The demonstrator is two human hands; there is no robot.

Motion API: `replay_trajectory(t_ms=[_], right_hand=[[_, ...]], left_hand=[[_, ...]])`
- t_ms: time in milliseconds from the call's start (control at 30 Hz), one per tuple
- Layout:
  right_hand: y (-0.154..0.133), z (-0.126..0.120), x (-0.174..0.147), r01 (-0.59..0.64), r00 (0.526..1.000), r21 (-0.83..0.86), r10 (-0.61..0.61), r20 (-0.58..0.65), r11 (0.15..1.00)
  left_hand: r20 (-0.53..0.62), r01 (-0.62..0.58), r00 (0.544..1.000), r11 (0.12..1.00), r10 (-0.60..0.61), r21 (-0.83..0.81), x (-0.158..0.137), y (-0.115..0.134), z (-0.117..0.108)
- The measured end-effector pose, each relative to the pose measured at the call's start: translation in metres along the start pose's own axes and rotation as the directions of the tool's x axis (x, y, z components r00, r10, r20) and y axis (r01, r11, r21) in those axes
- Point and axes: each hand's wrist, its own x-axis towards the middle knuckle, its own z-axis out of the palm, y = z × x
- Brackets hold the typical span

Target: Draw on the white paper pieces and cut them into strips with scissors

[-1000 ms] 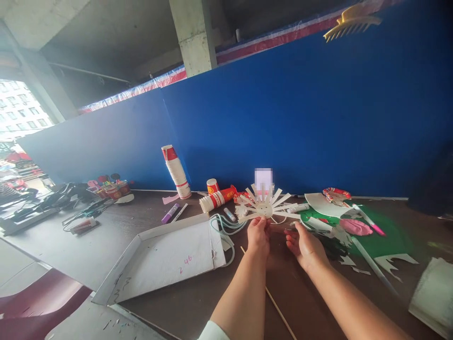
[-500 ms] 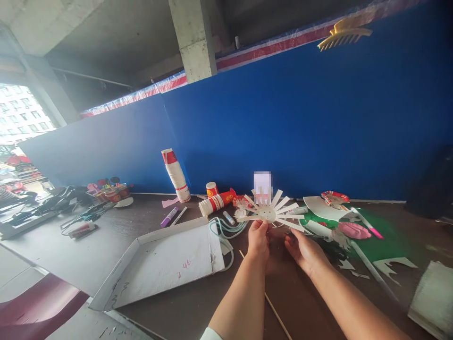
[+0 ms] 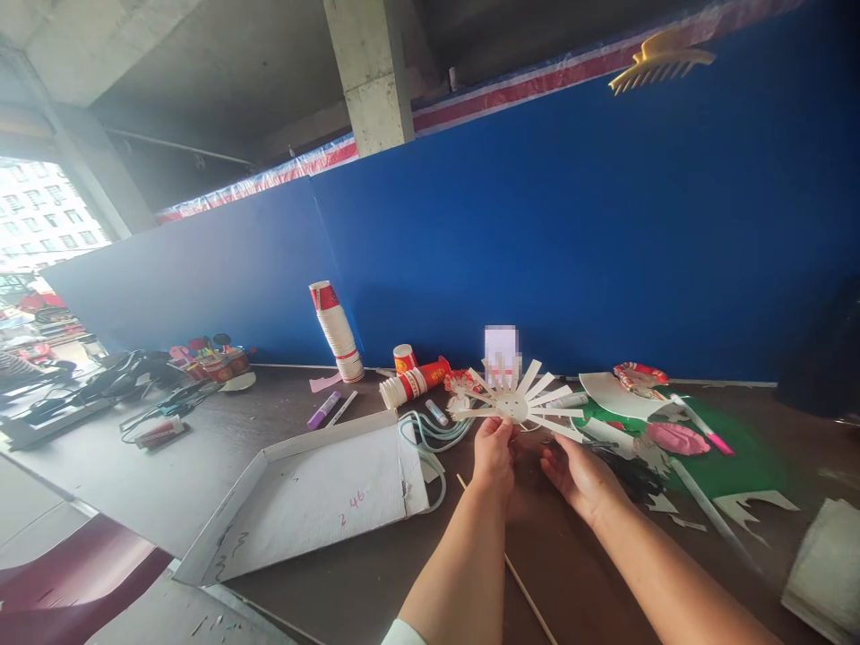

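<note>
A paper cup cut into splayed white strips [image 3: 514, 408] is raised over the table like a sun, its round base in the middle. My left hand [image 3: 494, 452] pinches it at the lower edge, between thumb and fingers. Just right of it, my right hand [image 3: 576, 470] has its fingers loosely apart, close beneath the lower right strips. Whether a fingertip touches a strip I cannot tell. Behind the cut cup lie red and white paper cups [image 3: 417, 383] nested on their side and a glue stick [image 3: 436, 412].
An open white cardboard box lid [image 3: 309, 493] lies left of my arms, near a tall cup stack [image 3: 336, 331] and a purple marker [image 3: 323, 410]. A thin wooden stick [image 3: 520, 587] lies between my forearms. Paper scraps, a pink piece [image 3: 677, 439] and a green sheet [image 3: 739, 457] are right.
The view has shifted very slightly. Both hands and the cut paper cup keep nearly the same position and hold.
</note>
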Motion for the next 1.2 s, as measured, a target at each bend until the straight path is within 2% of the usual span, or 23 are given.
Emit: replay_trajectory(t_ms=[1000,1200], right_hand=[[0.001,0.0011,-0.004,-0.007,1.0,-0.022,0.008,0.029,1.0],[0.0027,-0.0016,-0.0016,-0.015,0.999,-0.048,0.017,0.042,0.999]], left_hand=[[-0.005,-0.009,1.0,1.0,0.009,0.01,-0.0045,0.0044,0.0056],[-0.114,-0.044,0.993,0.999,0.041,-0.027,0.002,0.0033,0.0029]])
